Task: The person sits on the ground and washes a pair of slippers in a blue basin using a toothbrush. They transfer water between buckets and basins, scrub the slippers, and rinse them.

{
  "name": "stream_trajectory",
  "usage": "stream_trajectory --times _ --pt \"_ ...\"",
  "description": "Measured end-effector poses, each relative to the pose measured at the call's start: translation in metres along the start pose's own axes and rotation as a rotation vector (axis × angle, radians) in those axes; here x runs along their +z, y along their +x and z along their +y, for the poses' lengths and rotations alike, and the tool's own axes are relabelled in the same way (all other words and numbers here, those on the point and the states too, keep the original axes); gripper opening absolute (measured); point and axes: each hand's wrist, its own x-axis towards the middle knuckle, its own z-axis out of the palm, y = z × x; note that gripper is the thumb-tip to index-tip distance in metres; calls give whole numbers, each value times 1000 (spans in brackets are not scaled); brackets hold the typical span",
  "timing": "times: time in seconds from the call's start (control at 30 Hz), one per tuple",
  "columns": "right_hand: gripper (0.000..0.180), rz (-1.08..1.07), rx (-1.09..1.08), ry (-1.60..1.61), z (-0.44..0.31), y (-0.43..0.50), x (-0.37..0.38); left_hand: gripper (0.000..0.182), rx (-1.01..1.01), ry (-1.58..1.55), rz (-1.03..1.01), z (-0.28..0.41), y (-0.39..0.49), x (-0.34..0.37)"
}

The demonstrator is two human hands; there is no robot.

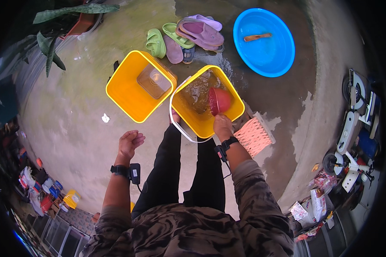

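My right hand [223, 126] grips a red plastic dipper [223, 100], whose bowl is tilted over inside a square yellow bucket [188, 117]. Water [197, 93] stands in that bucket, and its white handle [177, 123] lies down over the near left side. To the left is a second square yellow bucket [124, 96] with a little clear water [154, 82] at its bottom. My left hand [131, 143] holds nothing, its fingers partly curled, in the air below the second bucket.
A blue basin [263, 61] holding a wooden stick [258, 37] stands at upper right. Slippers [196, 32] lie piled beyond the buckets. A small stool with a woven pink seat [252, 136] is by my right hand. A white scooter [349, 135] stands at far right; the concrete floor [77, 135] is partly wet.
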Motion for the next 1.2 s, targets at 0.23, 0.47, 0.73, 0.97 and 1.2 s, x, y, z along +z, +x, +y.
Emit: stream_trajectory --times 0.23,0.47,0.73,0.97,1.2 --pt "17 7 10 -183 2 -12 -16 16 -13 -33 -3 -4 0 -6" --pt "19 -56 63 -136 -4 -24 -20 23 0 -42 -15 -8 2 -17" --pt "27 -39 -22 442 -15 -14 -25 20 26 -20 -30 7 -6 -19" --pt "32 -76 -50 482 -3 -16 -10 18 34 12 -22 23 -13 -22" --pt "20 -380 3 671 10 -64 -53 17 31 57 -44 35 -18 -33"
